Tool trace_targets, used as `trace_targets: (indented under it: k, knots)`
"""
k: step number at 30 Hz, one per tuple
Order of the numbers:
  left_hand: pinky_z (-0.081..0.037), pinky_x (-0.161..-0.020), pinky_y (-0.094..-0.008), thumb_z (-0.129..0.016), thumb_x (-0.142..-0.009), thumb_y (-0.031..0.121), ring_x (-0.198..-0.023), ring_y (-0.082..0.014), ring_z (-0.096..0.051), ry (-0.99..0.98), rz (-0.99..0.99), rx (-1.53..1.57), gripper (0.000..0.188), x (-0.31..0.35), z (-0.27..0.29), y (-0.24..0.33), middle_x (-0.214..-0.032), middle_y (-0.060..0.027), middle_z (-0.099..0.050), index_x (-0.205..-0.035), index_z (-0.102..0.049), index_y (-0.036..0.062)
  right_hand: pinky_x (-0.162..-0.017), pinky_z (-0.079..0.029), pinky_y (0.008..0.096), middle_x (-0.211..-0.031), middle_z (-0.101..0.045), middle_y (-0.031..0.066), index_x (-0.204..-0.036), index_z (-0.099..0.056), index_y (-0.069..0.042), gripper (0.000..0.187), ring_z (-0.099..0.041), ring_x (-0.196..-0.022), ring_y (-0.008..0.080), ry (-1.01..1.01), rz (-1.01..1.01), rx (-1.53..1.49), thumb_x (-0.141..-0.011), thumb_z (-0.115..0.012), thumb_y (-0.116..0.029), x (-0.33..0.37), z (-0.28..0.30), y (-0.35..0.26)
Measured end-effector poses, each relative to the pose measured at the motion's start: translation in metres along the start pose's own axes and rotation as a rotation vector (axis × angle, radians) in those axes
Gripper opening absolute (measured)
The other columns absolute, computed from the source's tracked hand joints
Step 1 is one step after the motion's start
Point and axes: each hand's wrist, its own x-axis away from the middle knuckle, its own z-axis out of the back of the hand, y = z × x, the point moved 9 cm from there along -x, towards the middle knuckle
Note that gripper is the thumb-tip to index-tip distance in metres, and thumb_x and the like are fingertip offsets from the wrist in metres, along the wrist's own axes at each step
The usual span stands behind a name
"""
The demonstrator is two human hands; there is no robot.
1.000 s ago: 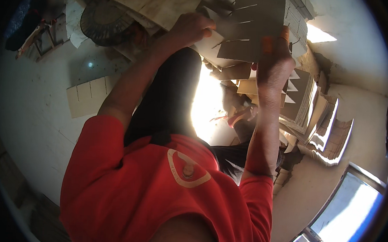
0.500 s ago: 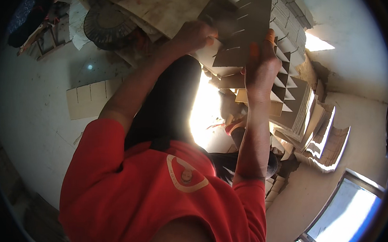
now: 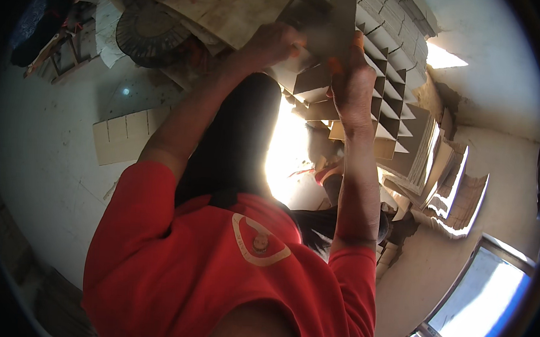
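Note:
My right hand (image 3: 354,90), with orange coverings on its fingertips, is closed on a slotted cardboard sheet (image 3: 343,23) held upright over a cardboard divider grid (image 3: 387,117). The grid's crossed strips form several open cells, to the right of and below that hand. Left of the sheet, my left hand (image 3: 276,45) has its fingers curled and pinched at the cardboard's left side; an orange covering shows there too. Blur and shadow between the hands hide exactly where its fingertips meet the cardboard. Slots in the sheet are hard to make out.
Stacked slotted cardboard (image 3: 393,25) stands behind the grid, and more cardboard piles (image 3: 455,196) lie at the right. A slotted piece (image 3: 128,133) rests on the floor at left. A round dark ribbed object (image 3: 152,33) and a flat board (image 3: 229,11) are at far left.
The slotted sheet has turned more edge-on and shifted left with my right hand, uncovering more of the grid's cells. My left hand has hardly moved.

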Motion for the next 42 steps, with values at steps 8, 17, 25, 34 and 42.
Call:
trace_targets:
  k: [8,17,25,34,42]
  knots:
    - [-0.048,-0.067,-0.0402,-0.063,-0.067,0.015,-0.075,-0.0300,-0.062,-0.071,0.039,-0.016,0.020,-0.002,-0.006,-0.001,-0.075,-0.0127,-0.064,-0.085,-0.065,0.0076,-0.045,-0.047,0.0393,-0.062,-0.057,0.0230,-0.095,-0.048,0.007,0.019,-0.061,-0.056,0.0355,0.083,0.112,0.018,-0.077,-0.054,0.004,0.002,-0.005,0.008]
    - [-0.049,-0.066,-0.0418,-0.061,-0.068,0.019,-0.074,-0.0307,-0.062,-0.041,0.008,0.022,0.021,-0.002,-0.007,-0.002,-0.073,-0.0132,-0.063,-0.086,-0.066,0.0095,-0.048,-0.049,0.0402,-0.059,-0.057,0.0200,-0.092,-0.048,0.006,0.015,-0.061,-0.056,0.0358,-0.016,0.106,0.073,-0.078,-0.054,0.003,-0.011,-0.010,0.011]
    - [-0.048,-0.066,-0.0411,-0.062,-0.069,0.017,-0.074,-0.0306,-0.062,-0.144,0.080,0.012,0.017,0.010,-0.005,-0.002,-0.073,-0.0134,-0.062,-0.083,-0.064,0.0068,-0.042,-0.044,0.0336,-0.063,-0.059,0.0175,-0.117,-0.042,-0.002,0.032,-0.060,-0.049,0.0268,0.095,0.234,0.053,-0.086,-0.049,0.000,0.024,-0.018,-0.012]
    - [-0.047,-0.065,-0.0375,-0.066,-0.071,0.013,-0.074,-0.0284,-0.062,-0.013,-0.013,-0.034,0.016,0.022,0.004,0.017,-0.078,-0.0112,-0.064,-0.085,-0.063,0.0061,-0.042,-0.045,0.0340,-0.063,-0.057,0.0179,-0.128,-0.039,0.000,0.046,-0.059,-0.049,0.0279,0.062,0.420,0.186,-0.083,-0.051,0.001,0.024,-0.013,-0.021]
    - [-0.048,-0.069,-0.0366,-0.066,-0.073,0.020,-0.079,-0.0284,-0.063,-0.191,0.009,-0.021,0.023,-0.001,0.001,0.005,-0.082,-0.0124,-0.065,-0.092,-0.066,0.0066,-0.043,-0.046,0.0370,-0.059,-0.057,0.0166,-0.115,-0.042,0.013,0.038,-0.061,-0.052,0.0303,0.033,0.137,0.072,-0.079,-0.049,0.006,0.009,-0.014,-0.003]
